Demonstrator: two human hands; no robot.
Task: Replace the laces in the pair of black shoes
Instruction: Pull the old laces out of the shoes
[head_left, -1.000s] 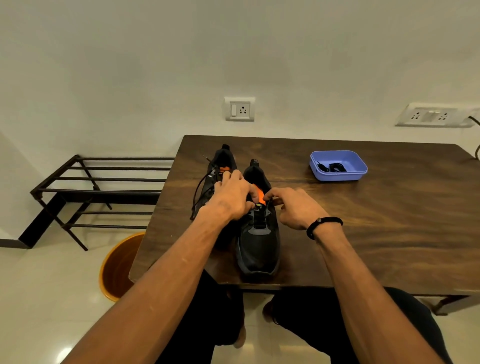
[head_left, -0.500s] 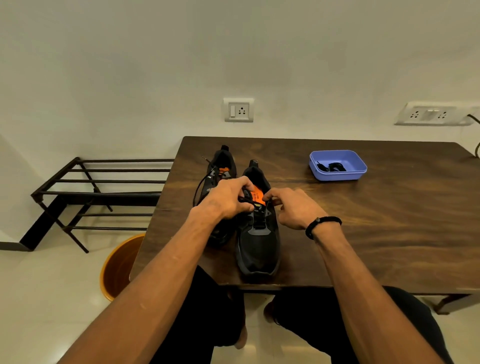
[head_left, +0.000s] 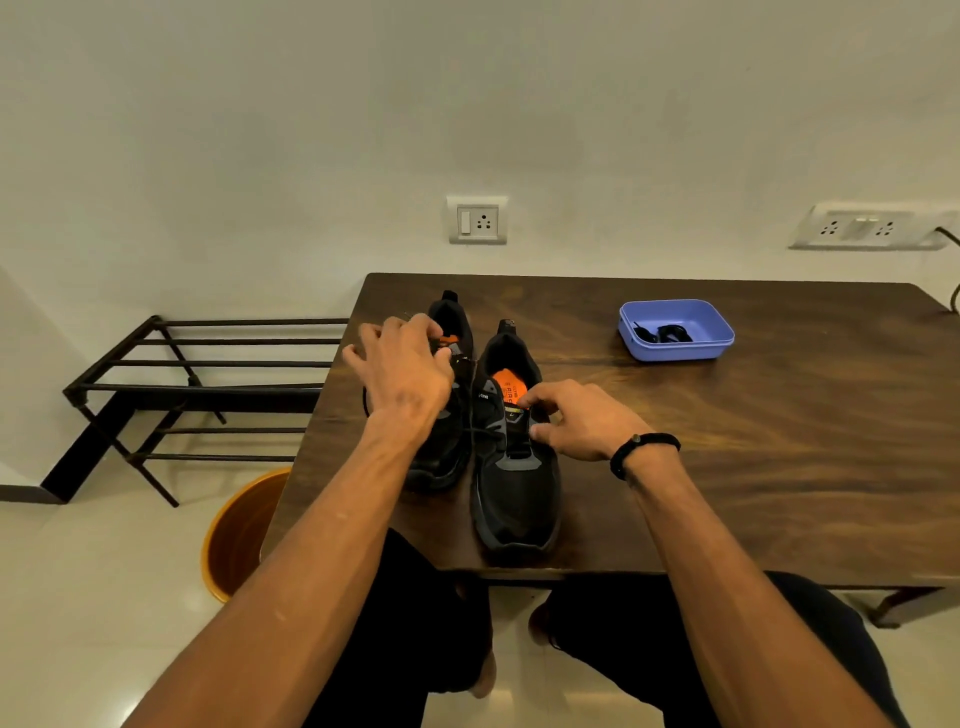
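Observation:
Two black shoes stand side by side near the wooden table's (head_left: 727, 467) front left. My left hand (head_left: 402, 371) hovers over the left shoe (head_left: 441, 457) and hides most of it. Its thumb and forefinger pinch a thin black lace (head_left: 472, 400), which runs down into the eyelets of the right shoe (head_left: 514, 493). My right hand (head_left: 576, 421) holds the right shoe at its upper eyelets, fingers curled on the tongue beside the orange insole (head_left: 506, 382).
A blue tray (head_left: 675, 353) with a coiled black lace (head_left: 667, 332) in it sits at the back of the table. On the floor to the left are an orange bucket (head_left: 234, 540) and a black metal rack (head_left: 208, 387). My knees are under the table's front edge.
My left hand has moved up and to the left, off the right shoe, drawing the lace with it. The orange insole is now uncovered. My right hand has stayed on the right shoe.

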